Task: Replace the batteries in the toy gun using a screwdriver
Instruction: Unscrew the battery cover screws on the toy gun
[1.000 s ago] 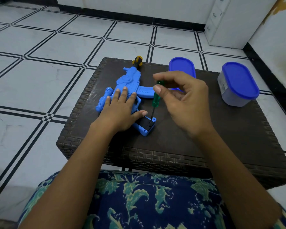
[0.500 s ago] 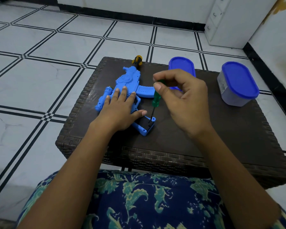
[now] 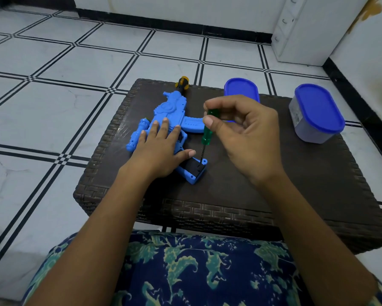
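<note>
Toy gun (image 3: 174,113), blue plastic, lies flat on the woven desk (image 3: 274,173) with its grip end toward the person, where a black battery cover (image 3: 195,167) sits. The left hand (image 3: 161,149) rests on the body, fingers (image 3: 163,127) spread flat, pinning it down. The right hand (image 3: 249,138) pinches the green screwdriver (image 3: 208,131) handle near its top between thumb and fingertips, the shaft nearly upright and its tip at the cover's far corner. Whether it is seated in a screw is too small to tell. Best to keep the shaft vertical, press down while twisting, and hold the gun firm. Two blue-lidded containers (image 3: 318,113) stand well apart, handy for a loose screw.
</note>
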`<action>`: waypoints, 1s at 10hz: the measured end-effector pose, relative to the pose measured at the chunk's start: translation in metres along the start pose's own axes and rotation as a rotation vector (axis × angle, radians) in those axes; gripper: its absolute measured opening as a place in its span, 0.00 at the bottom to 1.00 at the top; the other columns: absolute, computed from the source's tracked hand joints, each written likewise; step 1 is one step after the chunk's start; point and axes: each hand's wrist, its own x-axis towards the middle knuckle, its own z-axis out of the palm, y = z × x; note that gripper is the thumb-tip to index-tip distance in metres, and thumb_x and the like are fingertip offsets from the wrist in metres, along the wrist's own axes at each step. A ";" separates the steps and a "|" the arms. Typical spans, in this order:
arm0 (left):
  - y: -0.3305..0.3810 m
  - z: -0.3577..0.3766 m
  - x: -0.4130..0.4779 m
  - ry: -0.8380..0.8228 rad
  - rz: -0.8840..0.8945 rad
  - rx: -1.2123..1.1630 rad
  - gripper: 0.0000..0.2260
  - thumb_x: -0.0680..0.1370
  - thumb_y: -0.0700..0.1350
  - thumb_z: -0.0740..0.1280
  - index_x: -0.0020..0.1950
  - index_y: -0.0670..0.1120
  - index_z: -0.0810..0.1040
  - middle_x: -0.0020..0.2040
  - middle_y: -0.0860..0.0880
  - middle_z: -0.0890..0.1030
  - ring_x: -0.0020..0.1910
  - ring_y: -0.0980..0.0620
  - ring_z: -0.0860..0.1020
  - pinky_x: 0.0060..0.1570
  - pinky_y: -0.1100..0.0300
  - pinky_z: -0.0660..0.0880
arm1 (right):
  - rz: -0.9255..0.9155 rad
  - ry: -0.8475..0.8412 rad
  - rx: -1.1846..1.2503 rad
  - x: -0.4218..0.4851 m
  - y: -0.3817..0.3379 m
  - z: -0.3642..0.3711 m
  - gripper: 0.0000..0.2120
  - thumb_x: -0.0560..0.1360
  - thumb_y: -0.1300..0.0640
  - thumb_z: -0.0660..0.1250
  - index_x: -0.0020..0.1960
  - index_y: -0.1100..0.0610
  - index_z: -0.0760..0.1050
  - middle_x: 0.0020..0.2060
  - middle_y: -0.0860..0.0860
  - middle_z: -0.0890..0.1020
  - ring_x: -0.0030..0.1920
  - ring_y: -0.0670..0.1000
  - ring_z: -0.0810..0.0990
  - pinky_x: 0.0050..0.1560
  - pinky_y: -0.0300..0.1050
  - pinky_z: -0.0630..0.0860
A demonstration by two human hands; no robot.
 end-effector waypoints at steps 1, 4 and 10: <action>0.000 0.001 0.000 0.000 0.000 -0.006 0.37 0.77 0.67 0.52 0.79 0.52 0.43 0.79 0.47 0.38 0.78 0.47 0.37 0.75 0.46 0.39 | -0.003 -0.006 0.000 -0.002 0.000 0.003 0.08 0.74 0.69 0.71 0.52 0.62 0.82 0.48 0.52 0.84 0.49 0.40 0.82 0.46 0.31 0.77; -0.001 0.002 0.002 0.011 0.001 -0.003 0.37 0.77 0.67 0.52 0.79 0.52 0.43 0.79 0.47 0.39 0.78 0.47 0.37 0.75 0.46 0.39 | -0.020 -0.030 -0.018 -0.001 0.000 0.001 0.08 0.73 0.68 0.72 0.48 0.58 0.81 0.45 0.51 0.83 0.45 0.42 0.81 0.44 0.34 0.78; -0.002 0.003 0.003 0.013 0.001 -0.001 0.37 0.76 0.67 0.51 0.79 0.52 0.43 0.79 0.47 0.39 0.78 0.47 0.37 0.74 0.45 0.39 | -0.008 -0.040 0.013 -0.001 0.001 0.000 0.06 0.73 0.70 0.71 0.49 0.63 0.80 0.46 0.54 0.84 0.49 0.47 0.83 0.43 0.34 0.79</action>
